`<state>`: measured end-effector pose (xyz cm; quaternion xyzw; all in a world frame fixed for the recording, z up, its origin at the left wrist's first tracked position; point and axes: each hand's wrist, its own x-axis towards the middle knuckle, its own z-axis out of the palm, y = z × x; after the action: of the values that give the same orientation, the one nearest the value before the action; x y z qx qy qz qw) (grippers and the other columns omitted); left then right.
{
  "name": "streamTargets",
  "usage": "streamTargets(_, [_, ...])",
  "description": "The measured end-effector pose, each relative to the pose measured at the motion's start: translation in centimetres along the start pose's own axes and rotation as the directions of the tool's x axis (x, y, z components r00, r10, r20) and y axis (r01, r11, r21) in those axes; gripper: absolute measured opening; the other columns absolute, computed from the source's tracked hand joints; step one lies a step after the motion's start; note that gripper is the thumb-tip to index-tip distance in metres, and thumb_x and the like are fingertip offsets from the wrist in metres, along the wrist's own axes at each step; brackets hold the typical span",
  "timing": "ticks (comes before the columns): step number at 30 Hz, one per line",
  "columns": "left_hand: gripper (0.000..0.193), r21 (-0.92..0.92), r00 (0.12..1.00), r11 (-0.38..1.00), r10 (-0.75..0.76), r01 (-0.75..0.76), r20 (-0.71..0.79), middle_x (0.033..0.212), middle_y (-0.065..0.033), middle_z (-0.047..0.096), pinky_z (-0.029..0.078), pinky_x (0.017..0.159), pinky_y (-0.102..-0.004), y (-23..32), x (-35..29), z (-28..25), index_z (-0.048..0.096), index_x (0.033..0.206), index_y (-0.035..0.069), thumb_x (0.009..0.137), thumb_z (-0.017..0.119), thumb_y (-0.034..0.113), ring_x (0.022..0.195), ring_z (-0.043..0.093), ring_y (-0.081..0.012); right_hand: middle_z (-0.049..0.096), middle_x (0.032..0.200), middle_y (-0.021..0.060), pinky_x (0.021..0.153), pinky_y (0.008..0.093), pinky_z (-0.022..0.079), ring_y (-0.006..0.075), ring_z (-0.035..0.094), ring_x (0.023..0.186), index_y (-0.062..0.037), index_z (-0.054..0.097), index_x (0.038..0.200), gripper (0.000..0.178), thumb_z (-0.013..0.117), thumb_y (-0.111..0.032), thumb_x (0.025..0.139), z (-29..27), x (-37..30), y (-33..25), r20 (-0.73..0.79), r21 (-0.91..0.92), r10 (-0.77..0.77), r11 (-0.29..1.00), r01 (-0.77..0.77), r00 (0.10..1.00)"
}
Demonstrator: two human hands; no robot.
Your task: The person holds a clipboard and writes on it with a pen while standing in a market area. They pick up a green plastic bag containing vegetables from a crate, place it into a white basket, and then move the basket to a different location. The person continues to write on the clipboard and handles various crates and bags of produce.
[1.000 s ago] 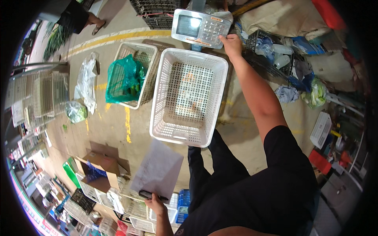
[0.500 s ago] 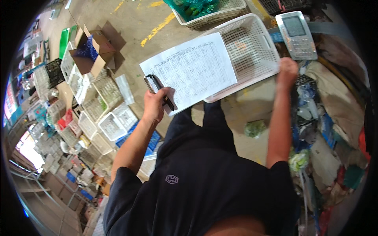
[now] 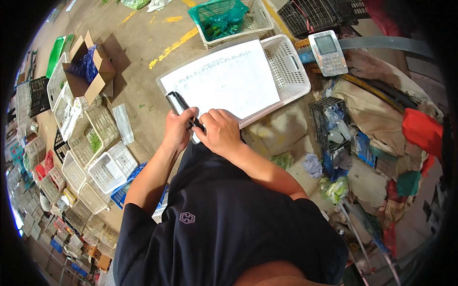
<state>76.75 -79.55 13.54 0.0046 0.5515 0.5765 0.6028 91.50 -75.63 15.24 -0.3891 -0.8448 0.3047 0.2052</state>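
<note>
My left hand (image 3: 177,127) grips a clipboard (image 3: 163,82) at its lower left corner, thumb over the black clip (image 3: 179,103). A printed sheet of paper (image 3: 229,81) lies on the board. My right hand (image 3: 221,131) rests at the board's lower edge beside the left thumb, fingers curled in at the clip's end. What those fingers hold, if anything, is hidden. Beyond the board stands a white plastic basket (image 3: 301,85), partly covered by it. A grey-white device with a screen and keypad (image 3: 328,64) is to its right.
A basket (image 3: 261,25) holding green produce in a green bag stands ahead. An open cardboard box (image 3: 106,71) with blue plastic sits left, above several white baskets (image 3: 114,167). On the right are a black crate (image 3: 315,119), sacking (image 3: 367,107) and a red bag (image 3: 422,131).
My right hand has moved left from the white basket's right end to the clipboard, next to my left hand. The view has shifted, so the surroundings sit differently.
</note>
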Motion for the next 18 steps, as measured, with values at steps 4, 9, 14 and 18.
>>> streamTargets(4, [0.019, -0.078, 0.999, 0.996, 0.041, -0.040, 0.013, 0.088, -0.0026, 0.063, 0.052, 0.070, -0.0317, 1.1, -1.7, -2.2, 0.059, 0.100, 0.006, 0.088, 0.073, 0.010, 0.079, 0.062, -0.0138, 0.058, 0.073, 0.0058, 0.061, 0.0419, 0.049, 0.0278, 0.060, 0.072, -0.0095, 0.058, 0.073, 0.020, 0.077, -0.018, 0.071, 1.6, 0.4, -2.8, -0.069, -0.050, -0.037, 0.998, 0.034, 0.997])
streamTargets(9, [0.025, -0.073, 0.992, 0.992, 0.111, -0.107, 0.059, 0.087, -0.0019, 0.063, 0.052, 0.071, -0.0312, 3.2, -5.1, -6.7, 0.059, 0.099, 0.007, 0.088, 0.075, 0.023, 0.078, 0.062, -0.0130, 0.058, 0.073, 0.0031, 0.059, 0.0403, 0.049, 0.0253, 0.060, 0.071, -0.0105, 0.059, 0.073, 0.019, 0.076, -0.017, 0.070, 3.2, -0.7, -9.6, -0.100, -0.093, -0.074, 0.994, 0.065, 0.992])
streamTargets(14, [0.007, -0.078, 0.969, 0.968, 0.243, -0.239, 0.040, 0.073, -0.0012, 0.059, 0.044, 0.058, -0.0274, 5.0, -6.3, -9.8, 0.061, 0.084, 0.003, 0.082, 0.066, 0.007, 0.064, 0.056, -0.0113, 0.064, 0.088, 0.0066, 0.072, 0.0383, 0.050, 0.0296, 0.060, 0.084, -0.0068, 0.067, 0.092, 0.029, 0.083, -0.021, 0.072, 0.9, 1.0, -13.9, -0.117, 0.010, -0.277, 0.960, 0.280, 0.954])
streamTargets(18, [0.022, 0.218, 0.957, 0.943, 0.275, -0.251, -0.088, 0.077, -0.0033, 0.060, 0.046, 0.057, -0.0294, 2.7, -9.0, -11.0, 0.060, 0.090, -0.003, 0.082, 0.070, 0.015, 0.064, 0.053, -0.0113, 0.061, 0.115, 0.0156, 0.093, 0.0416, 0.047, 0.0349, 0.055, 0.108, -0.0006, 0.065, 0.104, 0.031, 0.078, -0.009, 0.076, -2.9, -1.2, -11.7, -0.211, -0.167, -0.185, 0.974, 0.151, 0.960])
